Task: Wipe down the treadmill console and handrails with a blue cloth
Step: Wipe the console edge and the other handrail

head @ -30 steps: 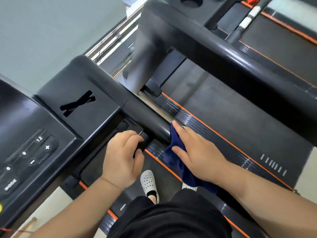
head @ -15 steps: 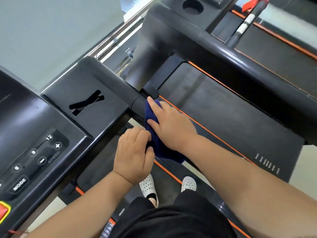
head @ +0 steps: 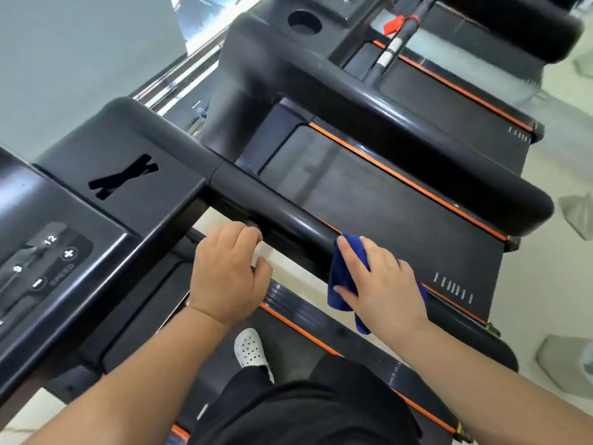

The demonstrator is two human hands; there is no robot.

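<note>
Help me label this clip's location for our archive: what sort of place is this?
Most likely a gym or fitness room. A black treadmill console with speed buttons sits at the left, a second black treadmill with an orange-edged belt stands alongside, and a third orange-trimmed black treadmill beyond.

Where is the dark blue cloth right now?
In the head view, the dark blue cloth is right of centre, pressed under the right hand against the black handrail, with the left hand gripping further left.

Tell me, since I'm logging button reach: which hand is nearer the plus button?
Left. The left hand grips under the handrail, just right of the console's plus button; the right hand is farther along with the cloth.
</note>
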